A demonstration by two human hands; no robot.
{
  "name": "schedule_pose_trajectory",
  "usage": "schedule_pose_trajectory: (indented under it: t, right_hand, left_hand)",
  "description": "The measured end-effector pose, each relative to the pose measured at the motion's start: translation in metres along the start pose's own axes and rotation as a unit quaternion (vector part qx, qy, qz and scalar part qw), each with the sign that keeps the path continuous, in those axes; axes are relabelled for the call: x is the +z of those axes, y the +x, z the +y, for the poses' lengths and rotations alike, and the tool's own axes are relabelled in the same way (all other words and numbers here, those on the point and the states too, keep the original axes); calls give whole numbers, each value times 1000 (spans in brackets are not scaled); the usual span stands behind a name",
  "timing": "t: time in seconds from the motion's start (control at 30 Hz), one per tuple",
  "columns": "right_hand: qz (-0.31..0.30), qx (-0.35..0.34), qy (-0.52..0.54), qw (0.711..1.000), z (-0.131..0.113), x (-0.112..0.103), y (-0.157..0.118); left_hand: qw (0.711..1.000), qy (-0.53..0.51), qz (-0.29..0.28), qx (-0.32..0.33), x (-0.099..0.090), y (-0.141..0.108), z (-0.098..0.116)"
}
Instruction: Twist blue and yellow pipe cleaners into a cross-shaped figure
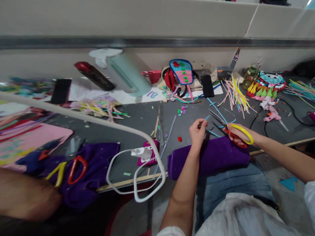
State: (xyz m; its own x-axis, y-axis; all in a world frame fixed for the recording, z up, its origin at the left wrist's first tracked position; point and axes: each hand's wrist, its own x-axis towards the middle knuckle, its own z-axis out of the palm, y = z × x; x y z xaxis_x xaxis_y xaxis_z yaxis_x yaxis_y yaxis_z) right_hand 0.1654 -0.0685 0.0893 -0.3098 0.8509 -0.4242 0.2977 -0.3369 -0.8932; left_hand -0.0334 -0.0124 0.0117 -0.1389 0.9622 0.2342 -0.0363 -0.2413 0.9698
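White shirt fabric point(228, 214) lies nearest us, below the folded purple plush cloth point(221, 155) at the table edge. Our left hand point(197, 131) pinches a short, light-blue fuzzy stem point(208, 117), apparently to expose its tip. Our right hand point(233, 134) grips red-and-yellow-handled metal scissors point(242, 130), blades parted for clearance. The stem looks slender and matte, over the dark-grey tabletop point(137, 114), near bent blue stems point(218, 110).
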Motion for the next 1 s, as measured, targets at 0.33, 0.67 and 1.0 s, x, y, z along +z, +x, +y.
schedule_pose_trajectory:
  t: [0.33,0.67,1.0]
  right_hand:
    - [167,-147,-521,824,-12,39,37]
    - [213,-94,-593,771,-22,90,96]
    - [183,-339,-118,915,-23,55,121]
  left_hand:
    - [864,-459,140,-155,-46,30,-3]
    - [920,-347,175,-54,-36,35,-18]
    - [958,-225,-54,-167,-23,23,-6]
